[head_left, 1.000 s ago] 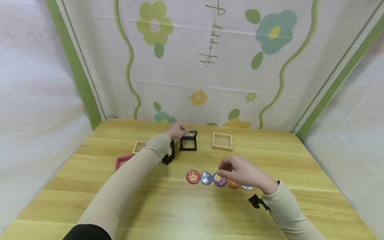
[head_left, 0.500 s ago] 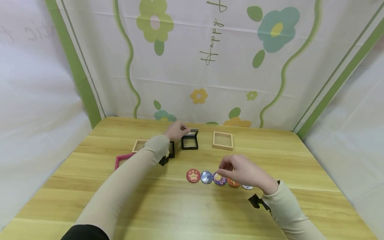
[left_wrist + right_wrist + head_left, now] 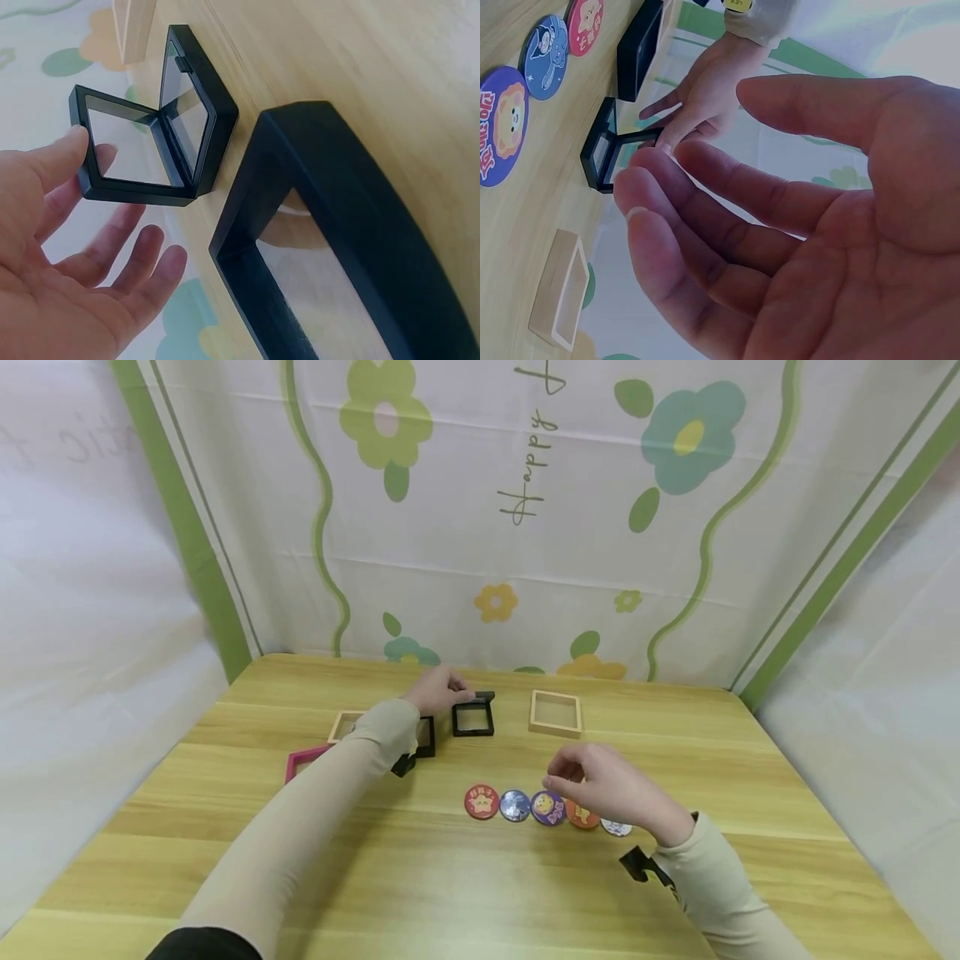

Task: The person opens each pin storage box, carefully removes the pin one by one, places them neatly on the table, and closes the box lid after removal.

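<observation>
My left hand [image 3: 438, 691] pinches the raised lid [image 3: 139, 196] of a small black hinged display frame [image 3: 473, 732] between thumb and fingertips. In the left wrist view the lid stands tilted away from the other half, and both halves have clear panes. My right hand [image 3: 611, 787] hovers over a row of round badges, fingers loosely curled and holding nothing. The row has a red badge [image 3: 482, 802], a blue badge [image 3: 514, 806], a purple badge [image 3: 548, 808], an orange badge [image 3: 582, 814] and a white badge [image 3: 617, 828], the last two partly hidden by the right hand.
A second black frame [image 3: 360, 172] stands beside the hinged one, partly behind my left wrist. A wooden frame [image 3: 555, 732] lies to the right. Left of my arm are another wooden frame [image 3: 347, 725] and a pink frame [image 3: 307, 755], partly covered. A patterned curtain rises behind the table.
The lid of the black display frame has tilted lower in my left hand, which has shifted slightly down with it. My right hand has stayed almost still above the badges.
</observation>
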{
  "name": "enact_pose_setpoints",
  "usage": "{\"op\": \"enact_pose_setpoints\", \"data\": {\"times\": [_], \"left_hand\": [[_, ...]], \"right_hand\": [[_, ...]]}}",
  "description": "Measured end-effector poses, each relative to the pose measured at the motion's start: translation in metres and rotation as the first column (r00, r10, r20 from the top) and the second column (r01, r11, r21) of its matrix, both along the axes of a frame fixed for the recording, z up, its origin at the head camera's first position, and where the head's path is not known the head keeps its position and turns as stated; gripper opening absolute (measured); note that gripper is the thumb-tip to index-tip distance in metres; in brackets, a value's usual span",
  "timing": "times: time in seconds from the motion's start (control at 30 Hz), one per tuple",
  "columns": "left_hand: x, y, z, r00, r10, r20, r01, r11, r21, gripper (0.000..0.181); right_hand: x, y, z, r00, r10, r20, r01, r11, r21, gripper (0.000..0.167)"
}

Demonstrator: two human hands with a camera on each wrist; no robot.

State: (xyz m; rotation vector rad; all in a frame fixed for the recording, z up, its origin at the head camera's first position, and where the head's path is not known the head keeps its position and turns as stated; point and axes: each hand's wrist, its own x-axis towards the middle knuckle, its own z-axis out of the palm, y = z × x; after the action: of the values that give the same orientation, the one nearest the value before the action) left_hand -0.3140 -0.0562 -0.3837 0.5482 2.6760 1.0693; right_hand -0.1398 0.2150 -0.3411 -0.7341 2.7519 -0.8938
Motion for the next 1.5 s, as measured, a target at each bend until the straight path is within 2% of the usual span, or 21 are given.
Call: {"op": "enact_pose_setpoints", "data": {"times": [0.13, 0.33, 0.43, 0.87, 1.23, 1.5], "left_hand": [[0.000, 0.000, -0.002, 0.999, -0.021, -0.027, 0.021, 0.999, -0.024, 0.019], [-0.001, 0.001, -0.012, 0.992, -0.100, -0.081, 0.086, 0.983, -0.160, 0.014], [0.000, 0.003, -0.013, 0.986, -0.129, -0.105, 0.107, 0.975, -0.193, 0.010], [0.004, 0.010, -0.005, 0.978, -0.150, -0.144, 0.104, 0.952, -0.289, 0.006], [0.006, 0.011, -0.010, 0.960, -0.208, -0.187, 0.126, 0.919, -0.373, 0.007], [0.006, 0.010, -0.013, 0.951, -0.238, -0.198, 0.150, 0.915, -0.375, 0.012]], "right_hand": [[0.000, 0.000, 0.000, 1.000, -0.001, -0.008, 0.001, 1.000, -0.002, 0.012], [0.001, 0.000, -0.002, 1.000, 0.012, -0.005, -0.012, 1.000, -0.010, 0.012], [0.001, -0.001, -0.003, 1.000, 0.017, -0.012, -0.017, 1.000, -0.011, 0.011], [0.001, -0.002, -0.001, 1.000, 0.018, -0.011, -0.018, 1.000, 0.007, 0.013], [0.002, -0.003, -0.004, 1.000, 0.015, -0.014, -0.014, 1.000, 0.018, 0.011], [0.002, -0.004, -0.005, 1.000, 0.024, -0.015, -0.024, 1.000, 0.015, 0.011]]}}
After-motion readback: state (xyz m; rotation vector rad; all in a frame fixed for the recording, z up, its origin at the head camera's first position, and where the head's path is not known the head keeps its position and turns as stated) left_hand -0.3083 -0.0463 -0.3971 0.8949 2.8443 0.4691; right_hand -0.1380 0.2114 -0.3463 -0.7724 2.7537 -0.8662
